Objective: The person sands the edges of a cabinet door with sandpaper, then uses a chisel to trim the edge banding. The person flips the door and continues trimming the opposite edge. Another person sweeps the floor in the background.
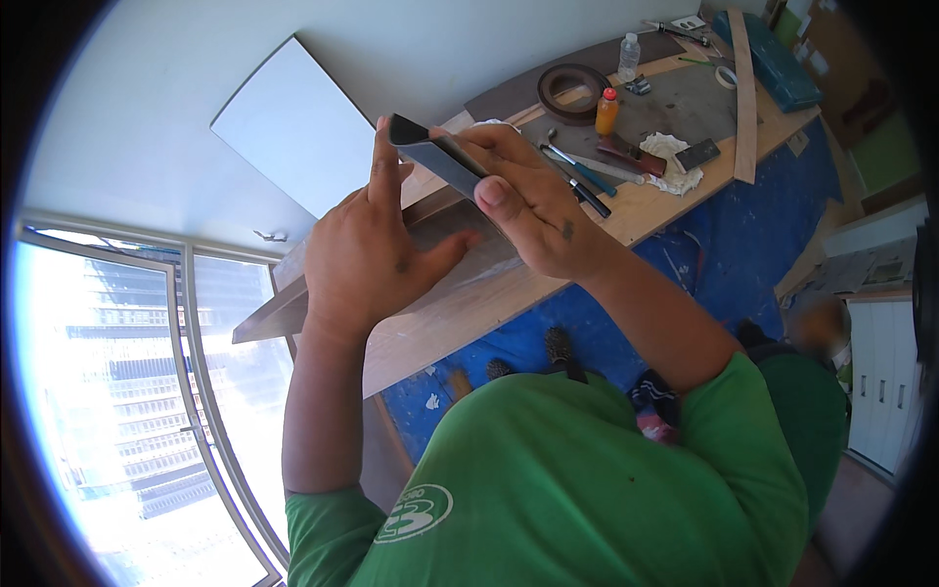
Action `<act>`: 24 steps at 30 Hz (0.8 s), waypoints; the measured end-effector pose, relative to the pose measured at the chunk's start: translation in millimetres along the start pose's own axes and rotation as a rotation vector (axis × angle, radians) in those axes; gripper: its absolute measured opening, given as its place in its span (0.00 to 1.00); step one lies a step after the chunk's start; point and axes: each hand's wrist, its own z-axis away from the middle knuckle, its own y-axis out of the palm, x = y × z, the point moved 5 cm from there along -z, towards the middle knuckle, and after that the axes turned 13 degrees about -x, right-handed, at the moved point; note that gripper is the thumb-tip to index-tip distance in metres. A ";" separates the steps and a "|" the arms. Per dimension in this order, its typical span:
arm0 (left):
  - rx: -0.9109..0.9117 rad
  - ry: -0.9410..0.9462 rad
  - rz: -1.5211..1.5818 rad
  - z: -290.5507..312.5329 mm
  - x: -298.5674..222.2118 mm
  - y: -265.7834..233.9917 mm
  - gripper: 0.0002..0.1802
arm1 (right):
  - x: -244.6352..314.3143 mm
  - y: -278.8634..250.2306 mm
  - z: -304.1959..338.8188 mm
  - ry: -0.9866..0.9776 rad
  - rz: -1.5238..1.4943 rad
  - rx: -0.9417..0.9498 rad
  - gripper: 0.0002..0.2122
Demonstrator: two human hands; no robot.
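A dark grey, flat strip (pixel 440 164) with a curled black end is raised in front of me over the workbench. My right hand (pixel 543 201) is closed around it, thumb pressed along its face. Beside its curled end is my left hand (pixel 357 249), fingers stretched up and thumb spread apart; whether a fingertip touches the strip I cannot tell. Below both hands lies a brown panel (pixel 469 240) on the light plywood bench top (pixel 421 338), partly hidden by them.
Rightward on the bench are a brown coiled roll (pixel 574 94), an orange bottle (pixel 607 112), a clear bottle (pixel 629 57), a hand plane (pixel 631 155) and crumpled white cloth (pixel 675 176). Blue sheeting (pixel 729 230) covers the floor. Another person (pixel 807 382) is close at my right.
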 end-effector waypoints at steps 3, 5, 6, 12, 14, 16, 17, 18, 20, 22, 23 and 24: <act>-0.005 -0.020 -0.004 -0.5 1.6 -0.4 0.72 | 0.0 -9.1 9.3 0.089 -0.010 -0.022 0.28; -0.002 -0.025 -0.007 -1.2 1.3 0.6 0.72 | 2.0 -16.5 8.8 0.084 -0.060 -0.050 0.27; -0.007 -0.021 -0.009 -2.6 1.2 0.7 0.72 | 3.0 -21.1 5.4 0.067 -0.108 -0.088 0.26; 0.098 -0.096 -0.018 -10.7 8.2 4.1 0.74 | 6.4 -1.5 -20.4 -0.070 -0.006 0.022 0.25; 0.079 -0.107 -0.001 -13.2 11.5 4.1 0.75 | 8.1 -7.3 -13.6 -0.067 -0.003 0.001 0.25; 0.009 -0.054 0.014 -15.9 11.8 4.5 0.75 | 1.5 -19.0 -3.9 0.045 0.034 0.030 0.25; -0.005 -0.033 0.006 -17.7 12.9 6.0 0.76 | -3.8 -23.2 0.3 0.136 0.035 0.047 0.25; -0.011 -0.018 -0.002 -19.7 14.5 7.4 0.76 | -13.8 -26.9 3.4 0.304 0.079 0.068 0.24; -0.021 0.021 -0.015 -25.6 16.6 9.0 0.75 | -8.9 -28.4 -7.1 0.110 0.017 -0.010 0.24; -0.015 0.058 -0.031 -30.6 17.9 7.4 0.73 | -7.8 -19.8 -22.8 0.023 0.016 -0.040 0.24; 0.033 0.029 -0.024 -33.5 20.7 8.4 0.74 | -8.3 -13.7 -31.6 -0.004 0.029 -0.035 0.24; 0.094 -0.010 -0.021 -35.9 24.2 9.9 0.74 | -11.5 -8.1 -37.9 0.028 0.090 -0.003 0.24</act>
